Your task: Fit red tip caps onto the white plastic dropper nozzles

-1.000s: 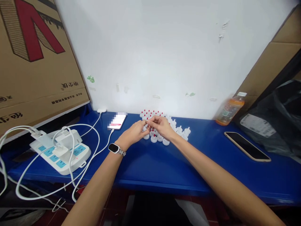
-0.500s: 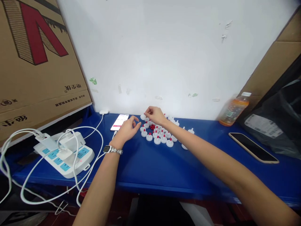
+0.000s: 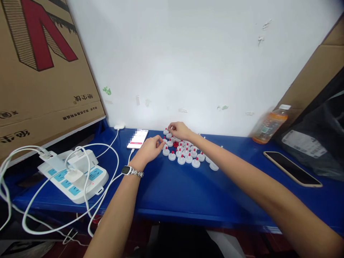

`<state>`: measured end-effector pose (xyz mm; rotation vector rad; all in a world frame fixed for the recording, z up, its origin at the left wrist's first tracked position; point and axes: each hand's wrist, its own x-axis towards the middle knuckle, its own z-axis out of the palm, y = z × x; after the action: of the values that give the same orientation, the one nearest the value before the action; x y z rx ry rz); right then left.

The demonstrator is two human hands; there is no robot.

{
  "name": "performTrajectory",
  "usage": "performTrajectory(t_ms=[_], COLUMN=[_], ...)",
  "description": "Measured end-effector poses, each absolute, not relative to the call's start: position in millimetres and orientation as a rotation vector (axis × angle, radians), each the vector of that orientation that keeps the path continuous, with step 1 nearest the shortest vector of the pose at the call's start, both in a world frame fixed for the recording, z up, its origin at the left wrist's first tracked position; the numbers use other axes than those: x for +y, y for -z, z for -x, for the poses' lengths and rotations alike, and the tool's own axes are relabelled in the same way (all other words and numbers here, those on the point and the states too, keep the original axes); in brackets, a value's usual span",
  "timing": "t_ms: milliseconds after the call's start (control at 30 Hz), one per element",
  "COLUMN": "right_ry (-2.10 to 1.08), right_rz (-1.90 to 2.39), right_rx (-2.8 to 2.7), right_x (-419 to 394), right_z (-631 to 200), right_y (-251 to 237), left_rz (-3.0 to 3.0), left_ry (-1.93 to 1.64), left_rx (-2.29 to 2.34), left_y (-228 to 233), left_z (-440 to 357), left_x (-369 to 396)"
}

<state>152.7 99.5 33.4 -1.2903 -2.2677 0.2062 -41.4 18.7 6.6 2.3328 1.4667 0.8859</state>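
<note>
I see my left hand (image 3: 149,148) and right hand (image 3: 179,129) over the white caps (image 3: 185,156) clustered on the blue table (image 3: 172,190) near the wall; fingers pinched, perhaps on small caps—I cannot tell.

white red-tipped caps (image 3: 185,154), clustered upright, blue shelf (image 3: 172,186)

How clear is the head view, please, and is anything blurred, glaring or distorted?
Head view: evenly lit, with a bright patch on the white wall; wide-angle bending at the edges; the lit phone screen is pixelated; the small white caps lack fine detail.
</note>
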Motion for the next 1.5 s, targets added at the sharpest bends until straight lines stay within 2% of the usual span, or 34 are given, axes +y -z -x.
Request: performTrajectory(t_ms=[133,467,1000,1500], right_ry=[-0.061,-0.1,-0.136,-0.177], right_rz=[1.519,1.713,1.688,1.385], right_rx=[-2.235,-2.067,-1.919,-1.908], right_x=[95.7,99.2,84.3,2.2], right_z=[-179.4,-217.2,-269.8,-276.9], right_y=[-31.1,-21.0,-12.0,-10.1], left_rz=[-2.387,-2.503,-2.473,-2.534], left_ry=[-0.884,-0.893,-0.676,-0.868], left_rx=[1.433,1.349,1.245,1.33], left_y=[-6.4,-6.7,-5.6,-6.6], left_z=[34.6,17.3,11.0,1.3], left_x=[17.6,14.6,16.6,9.5])
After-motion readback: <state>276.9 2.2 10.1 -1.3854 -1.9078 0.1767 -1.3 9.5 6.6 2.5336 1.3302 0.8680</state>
